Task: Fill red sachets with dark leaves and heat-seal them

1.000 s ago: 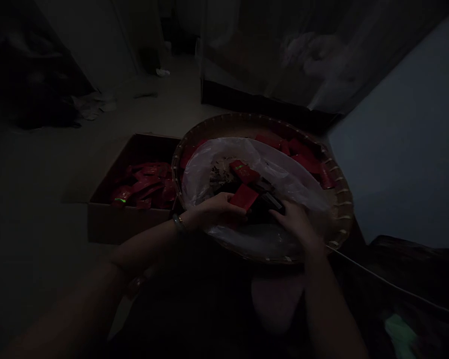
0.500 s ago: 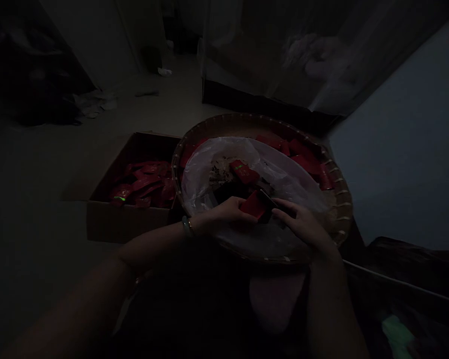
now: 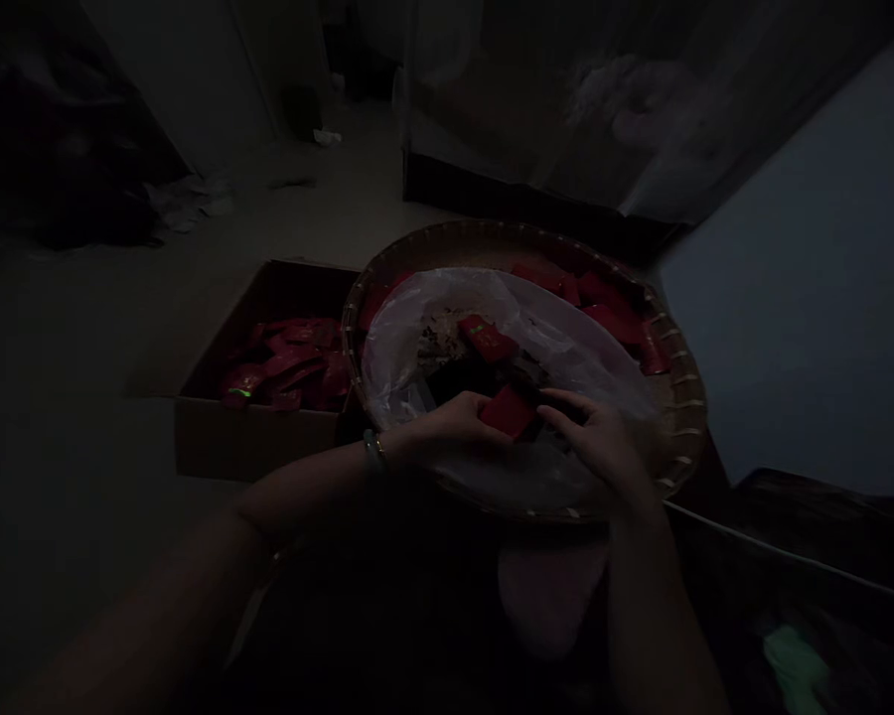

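The scene is very dim. My left hand (image 3: 466,422) grips a small red packet (image 3: 511,409) over the near side of a round woven tray (image 3: 689,397). At the packet's right end my right hand (image 3: 592,432) has its fingers stretched out and apart, the tips at or touching its edge. The dark flat piece handled before is no longer distinct; it seems to be inside the packet. Beyond my hands, another red packet (image 3: 487,340) lies among dark pieces and brown crumbs on a clear plastic sheet (image 3: 566,333) in the tray.
Several red packets (image 3: 615,313) rest along the tray's far right side. An open cardboard box (image 3: 253,437) of red packets (image 3: 290,357) stands left of the tray. A pale wall (image 3: 812,278) rises at the right, and a thin white cord (image 3: 775,558) crosses the lower right.
My right hand brought the dark flat piece to the red packet's open right end and slid it in. My left hand shifted slightly right with the packet; my right fingers have spread.
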Motion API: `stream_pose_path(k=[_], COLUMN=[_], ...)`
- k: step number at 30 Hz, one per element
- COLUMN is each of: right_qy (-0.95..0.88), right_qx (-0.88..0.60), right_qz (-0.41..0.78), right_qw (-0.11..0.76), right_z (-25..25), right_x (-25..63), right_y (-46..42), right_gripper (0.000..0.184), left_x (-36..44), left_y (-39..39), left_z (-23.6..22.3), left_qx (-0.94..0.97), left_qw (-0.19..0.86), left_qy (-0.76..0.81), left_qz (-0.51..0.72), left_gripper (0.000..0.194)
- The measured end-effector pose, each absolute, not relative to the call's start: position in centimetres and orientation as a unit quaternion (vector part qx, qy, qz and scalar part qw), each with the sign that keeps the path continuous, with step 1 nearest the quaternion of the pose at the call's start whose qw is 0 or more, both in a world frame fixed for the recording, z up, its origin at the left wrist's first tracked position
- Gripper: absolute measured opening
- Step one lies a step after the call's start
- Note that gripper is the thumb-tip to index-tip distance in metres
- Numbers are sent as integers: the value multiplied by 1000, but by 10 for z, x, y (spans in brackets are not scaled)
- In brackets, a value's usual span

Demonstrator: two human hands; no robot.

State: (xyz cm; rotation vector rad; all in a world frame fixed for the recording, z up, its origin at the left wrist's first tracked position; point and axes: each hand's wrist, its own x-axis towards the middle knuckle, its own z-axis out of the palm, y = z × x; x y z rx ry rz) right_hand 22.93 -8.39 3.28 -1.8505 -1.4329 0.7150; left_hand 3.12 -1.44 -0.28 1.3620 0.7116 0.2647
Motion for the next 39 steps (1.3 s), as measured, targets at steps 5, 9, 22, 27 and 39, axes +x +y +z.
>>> stream_pose_path(k=[5,9,22,27,39], right_qy=[-538,-537,-550,-549,-555], right_qx=[-713,-714,-704,-706,-706], right_qz=[298,300,283,285,274], right_qw=[337,335,349,344,343], right_z=[38,42,33,32,26], right_x=[240,249,226,228,228], right_y=[-85,-87,-82,-82,-82], right_gripper=[42,45,39,38,40], left_x=[30,29,29,28,28], left_y=[-15,-16,-20,-19,-19], left_z=[-5,-5,2,0,-2], left_qx=[612,606,617,622,633], left_qw=[712,713,712,709,697], left_qy=[321,331,312,309,314], left_qz=[121,124,126,124,120], left_gripper=[42,41,41,40,41])
